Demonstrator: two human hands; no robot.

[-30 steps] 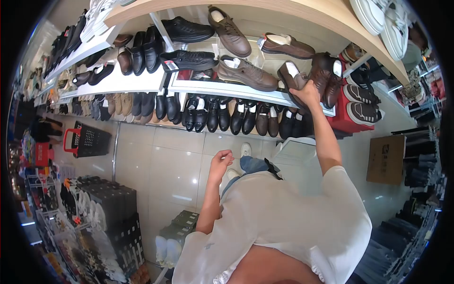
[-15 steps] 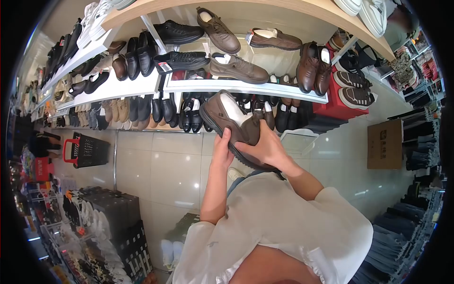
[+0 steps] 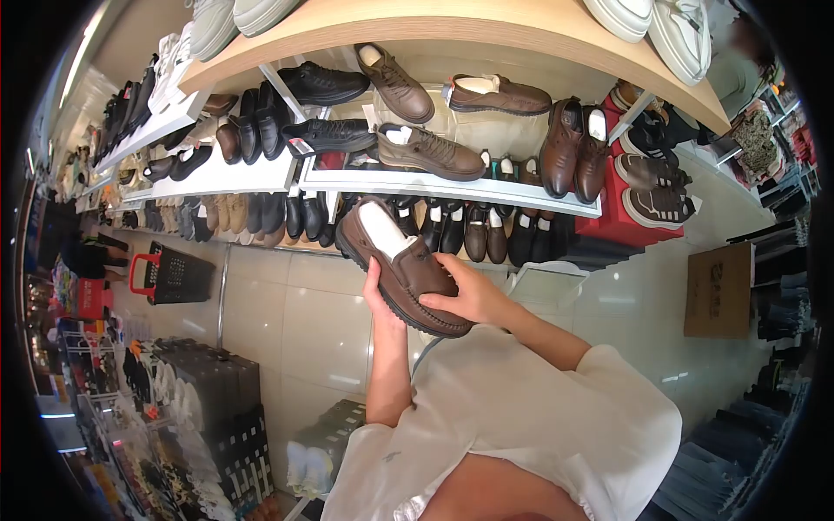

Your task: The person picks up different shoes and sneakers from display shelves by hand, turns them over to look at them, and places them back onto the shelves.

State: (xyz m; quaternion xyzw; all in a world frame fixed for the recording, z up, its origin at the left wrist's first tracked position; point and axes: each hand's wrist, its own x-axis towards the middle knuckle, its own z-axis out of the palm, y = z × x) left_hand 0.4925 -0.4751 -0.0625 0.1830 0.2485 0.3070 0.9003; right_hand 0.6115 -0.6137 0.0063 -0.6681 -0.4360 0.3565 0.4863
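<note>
A brown slip-on shoe (image 3: 408, 273) with white stuffing inside is held in front of my chest, its toe pointing down and to the right. My left hand (image 3: 380, 295) grips it from below along the sole side, with the thumb up against the edge. Across the toe part lies my right hand (image 3: 469, 293), its thumb and fingers closed around the upper. Beyond the shoe, a white-edged shelf (image 3: 460, 189) carries a taupe lace-up shoe (image 3: 430, 154), a brown slip-on (image 3: 499, 95) and a pair of brown leather shoes (image 3: 573, 152).
A wooden shelf (image 3: 452, 33) with white sneakers juts out above. A black basket with a red handle (image 3: 178, 273) stands on the floor at left. Stacked dark boxes (image 3: 208, 382) are at lower left, a cardboard box (image 3: 718, 291) at right.
The shoe has turned so more of its upper shows, and it sits slightly lower. My right hand has shifted its hold on the toe part. The view has tilted up a little.
</note>
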